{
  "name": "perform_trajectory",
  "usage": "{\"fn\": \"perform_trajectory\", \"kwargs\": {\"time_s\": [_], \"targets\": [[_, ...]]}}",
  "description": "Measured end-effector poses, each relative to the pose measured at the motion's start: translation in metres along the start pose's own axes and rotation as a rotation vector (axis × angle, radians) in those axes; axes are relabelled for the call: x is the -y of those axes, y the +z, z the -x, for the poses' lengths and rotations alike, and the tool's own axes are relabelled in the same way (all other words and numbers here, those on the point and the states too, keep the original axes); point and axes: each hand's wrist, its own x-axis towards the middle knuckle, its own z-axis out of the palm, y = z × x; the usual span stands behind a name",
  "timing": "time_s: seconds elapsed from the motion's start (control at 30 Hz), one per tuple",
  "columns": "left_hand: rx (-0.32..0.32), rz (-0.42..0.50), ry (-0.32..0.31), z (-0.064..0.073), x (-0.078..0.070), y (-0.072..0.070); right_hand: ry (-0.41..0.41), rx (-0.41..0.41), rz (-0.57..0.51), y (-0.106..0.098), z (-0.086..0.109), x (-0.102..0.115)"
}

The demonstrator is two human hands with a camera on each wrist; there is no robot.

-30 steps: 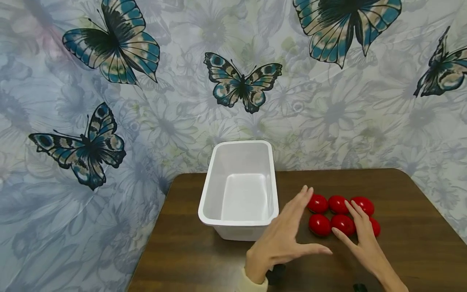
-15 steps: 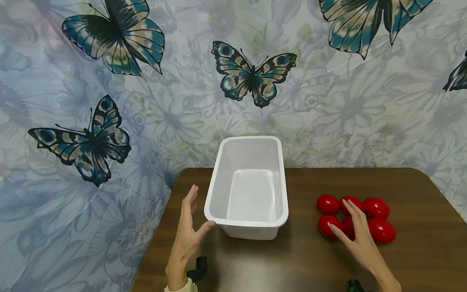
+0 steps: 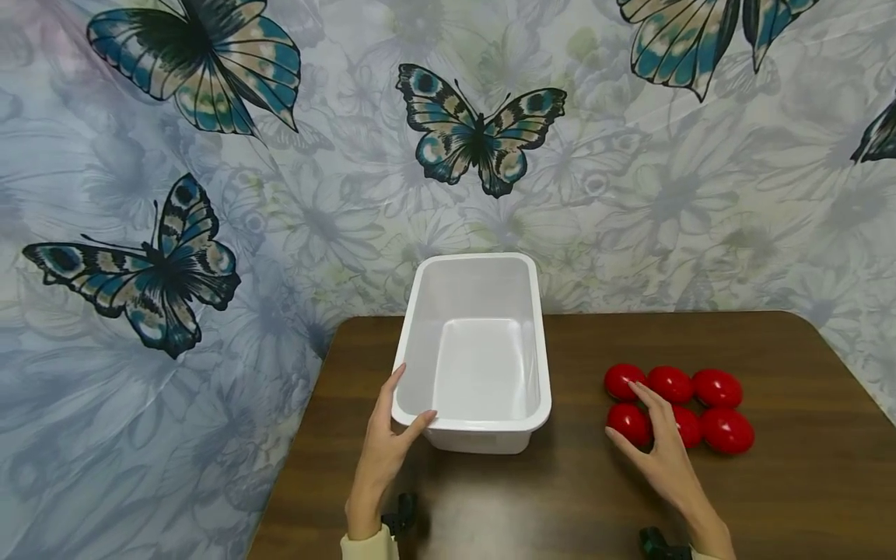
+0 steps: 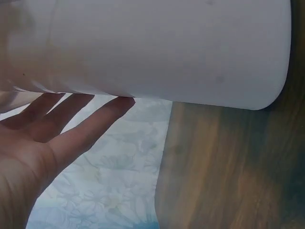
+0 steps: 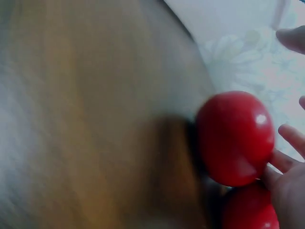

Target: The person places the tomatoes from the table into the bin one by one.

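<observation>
My left hand (image 3: 383, 455) is at the near left corner of a white plastic bin (image 3: 469, 425), its thumb at the front rim and fingers along the outer left side. In the left wrist view, straight fingers (image 4: 90, 126) reach the bin's wall (image 4: 181, 52). Over the left end of two rows of glossy red egg-shaped things (image 3: 728, 431), my right hand (image 3: 661, 459) spreads thumb and fingers around the front left one (image 3: 628, 424). A red egg-shaped thing (image 5: 236, 138) shows large in the right wrist view, fingers (image 5: 291, 137) beside it.
Bin and red things stand on a brown wooden table (image 3: 574, 498) with rounded far corners. Behind it hangs a pale floral cloth (image 3: 336, 210) printed with large butterflies (image 3: 479, 140). A dark device (image 3: 661, 544) sits at each wrist.
My left hand has swung from beside the red things to the bin's left side, then in to its rim. The right hand has shifted left along the red things. The head view has tilted slightly.
</observation>
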Motion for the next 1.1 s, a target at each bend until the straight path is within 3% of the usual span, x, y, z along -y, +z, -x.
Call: {"fn": "perform_trajectory", "kwargs": {"time_s": [0.43, 0.7, 0.97, 1.1], "targets": [[-0.015, 0.019, -0.007, 0.0, 0.003, -0.001, 0.132, -0.054, 0.096, 0.024, 0.008, -0.013], [-0.017, 0.036, 0.009, -0.001, 0.005, -0.003, 0.148, -0.099, 0.095, 0.026, 0.005, -0.013], [0.005, 0.078, -0.003, -0.002, 0.004, 0.0, 0.264, -0.08, 0.031, 0.015, 0.004, 0.0], [0.007, 0.081, 0.005, -0.002, 0.005, 0.002, 0.241, -0.095, -0.018, 0.006, -0.008, 0.02]]}}
